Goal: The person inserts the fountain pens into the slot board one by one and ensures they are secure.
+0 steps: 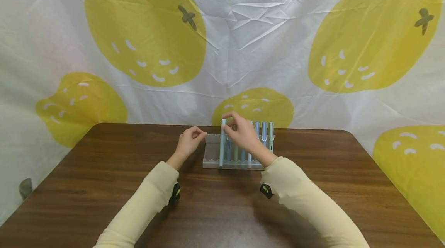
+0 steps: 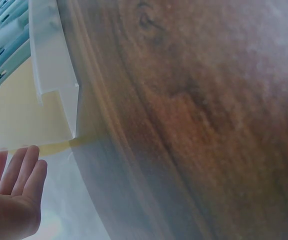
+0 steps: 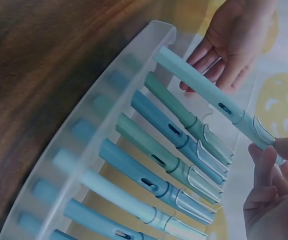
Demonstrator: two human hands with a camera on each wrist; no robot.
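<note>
A frosted pen rack stands on the table with several capped fountain pens in blue and green leaning in its slots. My right hand pinches the cap end of a light blue fountain pen between thumb and fingers. That pen stands steeply left of the others, its lower end at the rack's front ledge; whether it sits in a slot I cannot tell. My left hand pinches the rack's upper left corner, its other fingers fairly straight.
The rack stands near the back edge of a dark wooden table. Right behind the table hangs a white cloth printed with yellow fruit. Dark wrist cameras sit under both sleeves.
</note>
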